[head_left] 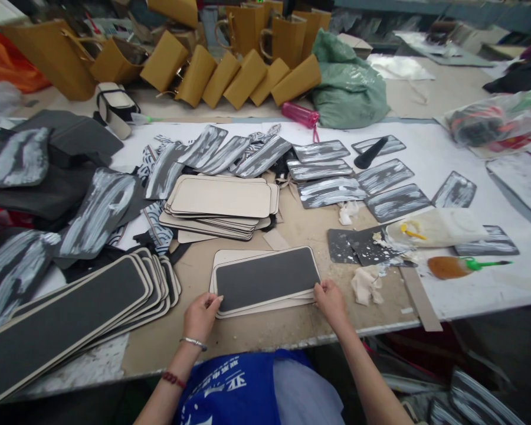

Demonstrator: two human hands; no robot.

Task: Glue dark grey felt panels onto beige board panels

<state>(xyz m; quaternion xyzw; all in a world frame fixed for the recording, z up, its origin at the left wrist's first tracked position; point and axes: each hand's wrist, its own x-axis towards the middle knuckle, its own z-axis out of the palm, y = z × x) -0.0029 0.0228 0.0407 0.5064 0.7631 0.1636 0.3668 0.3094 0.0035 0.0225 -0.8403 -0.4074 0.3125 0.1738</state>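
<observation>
In front of me lies a dark grey panel with a cream border (268, 280), its corners rounded. My left hand (202, 316) pinches its lower left corner between thumb and fingers. At the lower right edge, my right hand (331, 302) grips the same panel. Beneath it rests a cream panel (230, 256), set slightly askew, its edges showing at the top and bottom. Behind these stands a stack of cream panels (221, 198). To the left of my left hand, more grey panels with cream borders (71, 313) lie fanned out.
Grey pieces smeared with white (331, 192) cover the table's far side. Right of my hands are a glue-spattered container (438, 227), a brush with a green handle (469, 265) and crumpled scraps (367, 287). Mustard-yellow bags (245, 79) and a green plastic bag (347, 82) stand at the back.
</observation>
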